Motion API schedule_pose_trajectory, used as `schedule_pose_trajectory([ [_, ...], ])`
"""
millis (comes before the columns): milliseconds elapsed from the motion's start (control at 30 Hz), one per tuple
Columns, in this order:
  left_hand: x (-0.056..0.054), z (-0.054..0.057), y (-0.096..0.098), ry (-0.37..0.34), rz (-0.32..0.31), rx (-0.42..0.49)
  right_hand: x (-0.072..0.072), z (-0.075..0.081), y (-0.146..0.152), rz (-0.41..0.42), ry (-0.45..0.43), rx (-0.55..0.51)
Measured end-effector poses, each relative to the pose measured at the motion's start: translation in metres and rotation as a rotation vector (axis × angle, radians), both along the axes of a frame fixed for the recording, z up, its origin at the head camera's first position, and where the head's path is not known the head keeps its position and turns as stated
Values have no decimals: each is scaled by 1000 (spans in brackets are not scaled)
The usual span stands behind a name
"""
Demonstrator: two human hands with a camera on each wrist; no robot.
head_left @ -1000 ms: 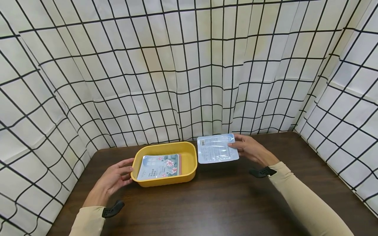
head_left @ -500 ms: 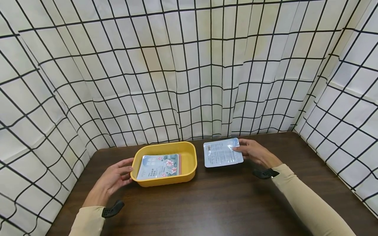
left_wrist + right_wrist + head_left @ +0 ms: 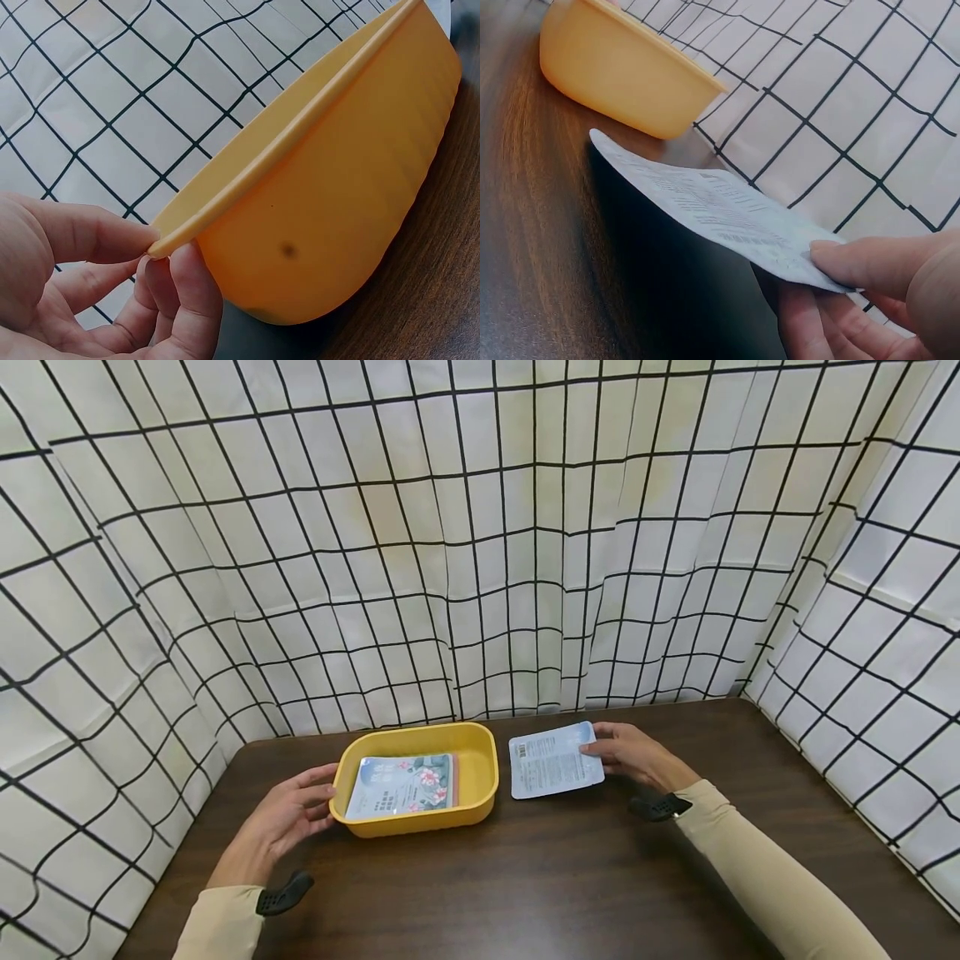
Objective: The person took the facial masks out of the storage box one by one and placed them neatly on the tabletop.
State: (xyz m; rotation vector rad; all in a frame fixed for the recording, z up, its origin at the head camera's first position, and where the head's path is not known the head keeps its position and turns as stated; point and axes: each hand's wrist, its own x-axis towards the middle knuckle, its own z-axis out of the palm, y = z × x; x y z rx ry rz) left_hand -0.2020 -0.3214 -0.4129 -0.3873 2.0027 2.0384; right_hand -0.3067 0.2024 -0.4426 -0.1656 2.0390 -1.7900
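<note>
- At the left end of the yellow tray, the rim is pinched by the left hand, thumb on top, fingers curled below; gap only rim-thick. Tray probably steadied this way.
- By its right edge, a pale blue pouch is gripped by the right hand, thumb over, fingers under; gap narrowed to pouch thickness. Edge grip likely used so the printed face is left mostly uncovered.
- Pouch is held just right of the tray, not touching it, text side up; shadow is seen beneath, table contact cannot be told.
- Pouch: thin, flexible-looking, slightly bowed, rounded corners.
- Inside the tray, a floral packet is laid toward the left, a pink edge showing beside it.
- Tray: plastic-looking, oblong, rounded corners, lipped rim, faintly rippled outer wall.
- Tray is rested on a dark wood-grain table; behind, a creased white curtain with black grid is hung.
</note>
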Motion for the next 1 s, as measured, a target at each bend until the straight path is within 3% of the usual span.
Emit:
schedule_pose_trajectory([
  [267,1,0,1,-6,4,-10,-3,4,-4,-17,-2,119],
  [733,2,0,1,-2,-1,-18,-1,8,-5,-36,6,174],
  [1000,1,1,1,-1,-2,-22,-3,13,-3,9,0,251],
])
